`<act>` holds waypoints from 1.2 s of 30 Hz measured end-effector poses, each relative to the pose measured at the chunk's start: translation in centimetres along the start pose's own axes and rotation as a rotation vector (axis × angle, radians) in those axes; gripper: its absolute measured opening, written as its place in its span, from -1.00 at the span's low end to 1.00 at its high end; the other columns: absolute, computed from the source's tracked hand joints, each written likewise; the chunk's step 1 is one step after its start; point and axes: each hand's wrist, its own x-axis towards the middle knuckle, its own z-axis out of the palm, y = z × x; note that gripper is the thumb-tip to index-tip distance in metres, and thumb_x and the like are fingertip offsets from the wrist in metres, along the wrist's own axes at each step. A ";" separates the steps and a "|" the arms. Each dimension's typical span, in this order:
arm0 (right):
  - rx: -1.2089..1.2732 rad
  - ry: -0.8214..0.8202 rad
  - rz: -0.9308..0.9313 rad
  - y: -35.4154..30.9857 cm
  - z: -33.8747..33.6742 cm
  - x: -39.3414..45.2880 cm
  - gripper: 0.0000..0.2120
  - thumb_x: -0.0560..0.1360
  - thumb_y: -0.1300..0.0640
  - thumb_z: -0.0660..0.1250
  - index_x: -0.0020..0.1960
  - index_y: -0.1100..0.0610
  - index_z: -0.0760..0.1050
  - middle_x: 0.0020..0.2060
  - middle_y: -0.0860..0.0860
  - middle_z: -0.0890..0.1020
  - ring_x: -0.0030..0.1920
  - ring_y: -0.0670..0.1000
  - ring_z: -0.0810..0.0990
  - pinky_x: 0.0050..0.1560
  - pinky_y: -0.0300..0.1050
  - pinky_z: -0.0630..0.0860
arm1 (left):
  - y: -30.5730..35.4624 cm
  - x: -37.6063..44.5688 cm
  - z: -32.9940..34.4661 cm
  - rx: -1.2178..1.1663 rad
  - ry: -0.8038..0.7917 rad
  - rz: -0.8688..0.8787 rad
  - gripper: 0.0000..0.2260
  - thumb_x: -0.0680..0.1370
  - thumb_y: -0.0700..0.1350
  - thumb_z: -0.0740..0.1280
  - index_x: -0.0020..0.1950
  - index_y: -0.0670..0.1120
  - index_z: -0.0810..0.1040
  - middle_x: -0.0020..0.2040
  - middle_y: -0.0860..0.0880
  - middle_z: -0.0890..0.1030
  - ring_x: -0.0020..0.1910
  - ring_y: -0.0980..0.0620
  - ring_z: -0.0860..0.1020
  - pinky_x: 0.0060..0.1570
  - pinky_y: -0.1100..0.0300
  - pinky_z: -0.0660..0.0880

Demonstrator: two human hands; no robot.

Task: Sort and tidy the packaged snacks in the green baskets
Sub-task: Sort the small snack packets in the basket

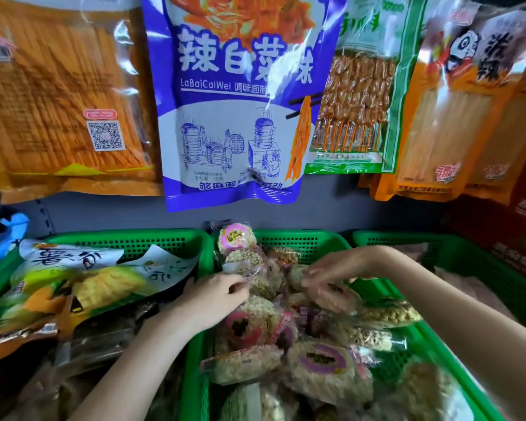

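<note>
Rice cakes in middle basket; bags above.

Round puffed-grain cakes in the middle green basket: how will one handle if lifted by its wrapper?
Each round cake is probably light: it looks airy, puffed. The glossy clear wrap looks loose, so likely slippery and crinkly. The disc seems stiff but crumbly; squeezing might break it. Left hand and right hand pinch wrappers, not cakes.

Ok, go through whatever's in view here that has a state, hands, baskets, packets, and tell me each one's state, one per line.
left hand: fingers curled, pinching a wrapped cake's film
right hand: fingers curled on a wrapped cake
middle basket: full of round wrapped rice cakes, jumbled
upright rice cake: standing on edge at the back
left basket: holds large bags, lying flat and overlapping
right basket: contents blurred
blue packet: hanging, sealed
</note>
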 end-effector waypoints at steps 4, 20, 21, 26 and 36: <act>-0.095 0.423 0.016 -0.5 -0.5 3.6 -0.66 0.54 -0.09 0.23 0.17 0.10 0.56 0.09 0.02 0.61 0.13 0.04 0.53 0.13 -0.16 0.39 | 0.2 0.1 0.1 -0.022 0.052 0.053 -0.63 0.60 0.03 0.15 0.42 0.09 0.34 0.40 0.08 0.39 0.30 0.08 0.43 0.14 0.31 0.33; -0.408 0.439 0.241 2.0 -1.9 4.2 -0.55 0.49 -0.12 0.27 0.19 0.21 0.52 0.18 0.15 0.56 0.18 0.12 0.52 0.05 -0.16 0.43 | -0.7 1.1 0.2 -0.038 0.096 0.064 -0.71 0.63 -0.02 0.09 0.29 0.08 0.49 -0.35 0.17 0.48 -0.54 0.23 0.31 -0.51 0.37 0.17; -0.423 0.488 0.288 2.4 -2.3 4.1 -0.53 0.47 -0.15 0.28 0.16 0.21 0.53 0.16 0.17 0.57 0.16 0.14 0.53 0.06 -0.13 0.45 | -0.6 1.0 0.0 -0.034 0.088 0.061 -0.71 0.63 -0.02 0.09 0.29 0.07 0.49 -0.29 0.14 0.54 -0.51 0.25 0.35 -0.52 0.37 0.17; -0.456 0.612 0.354 3.3 -2.1 4.1 -0.53 0.48 -0.06 0.30 0.32 0.13 0.38 0.28 0.14 0.37 0.33 0.21 0.31 0.26 0.01 0.35 | -1.0 1.2 0.3 -0.059 0.079 0.066 -0.72 0.62 -0.02 0.10 0.26 0.10 0.50 -0.38 0.11 0.46 -0.48 0.13 0.33 -0.45 0.26 0.19; -0.238 0.460 -0.048 0.1 1.4 7.7 -0.35 0.47 0.31 0.26 0.50 0.10 0.11 0.44 0.11 0.26 0.42 0.10 0.28 0.35 -0.19 0.22 | -1.5 1.1 0.6 -0.071 0.065 0.072 -0.71 0.63 0.00 0.07 0.26 0.13 0.48 -0.25 0.01 0.58 -0.41 0.09 0.38 -0.34 0.21 0.24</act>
